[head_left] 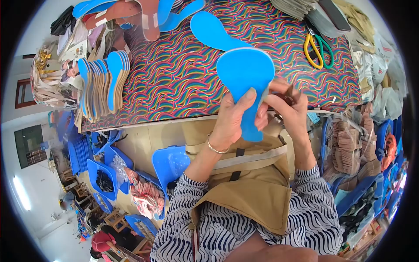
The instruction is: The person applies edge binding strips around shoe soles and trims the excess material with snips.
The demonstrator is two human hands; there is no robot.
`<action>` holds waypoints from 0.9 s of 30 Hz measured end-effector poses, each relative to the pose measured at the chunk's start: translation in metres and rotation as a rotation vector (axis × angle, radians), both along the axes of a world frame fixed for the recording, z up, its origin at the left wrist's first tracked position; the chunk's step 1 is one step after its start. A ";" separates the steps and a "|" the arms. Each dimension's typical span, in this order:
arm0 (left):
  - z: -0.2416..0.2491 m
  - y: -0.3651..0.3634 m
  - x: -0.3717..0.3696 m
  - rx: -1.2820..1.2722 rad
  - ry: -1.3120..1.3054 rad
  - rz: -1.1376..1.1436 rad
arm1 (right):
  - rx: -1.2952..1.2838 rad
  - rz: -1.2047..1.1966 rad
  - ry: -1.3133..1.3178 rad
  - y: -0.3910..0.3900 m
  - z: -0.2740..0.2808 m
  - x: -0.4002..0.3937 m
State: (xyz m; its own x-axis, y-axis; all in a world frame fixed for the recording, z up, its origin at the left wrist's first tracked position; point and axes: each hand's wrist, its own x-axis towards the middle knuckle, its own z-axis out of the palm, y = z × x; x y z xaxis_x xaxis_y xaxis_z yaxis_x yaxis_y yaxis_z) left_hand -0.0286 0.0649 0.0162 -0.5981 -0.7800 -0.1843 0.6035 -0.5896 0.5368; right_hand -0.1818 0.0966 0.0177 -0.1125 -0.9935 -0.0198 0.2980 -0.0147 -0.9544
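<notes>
My left hand (233,113) grips the narrow part of a blue shoe insole (245,70), thumb lying across its face. The insole is upright in front of me, wide end up. At its right edge, my right hand (286,107) is closed with the fingers curled and pinched. Something pale shows by the fingertips there, too small to name. Behind the held piece, another blue insole (208,29) lies on the patterned tabletop (170,74).
A stack of insoles (102,85) stands at the table's left edge. More blue and brown pieces (150,19) lie at the back left. Yellow-handled scissors (310,51) and green-handled scissors (328,54) lie at the right. Blue bins (170,163) and bagged brown pieces (345,146) sit below.
</notes>
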 end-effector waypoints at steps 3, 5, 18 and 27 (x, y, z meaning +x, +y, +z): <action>-0.006 0.003 0.001 -0.120 -0.121 -0.040 | 0.023 0.131 -0.179 -0.011 0.002 -0.001; -0.011 0.001 0.002 -0.281 -0.283 -0.046 | -0.020 -0.024 0.069 -0.012 -0.012 0.001; -0.014 -0.002 -0.001 -0.289 -0.359 0.028 | 0.059 0.026 0.274 -0.016 -0.011 0.002; 0.015 -0.026 0.008 -0.194 -0.351 0.302 | -0.220 0.061 0.948 0.025 -0.013 0.010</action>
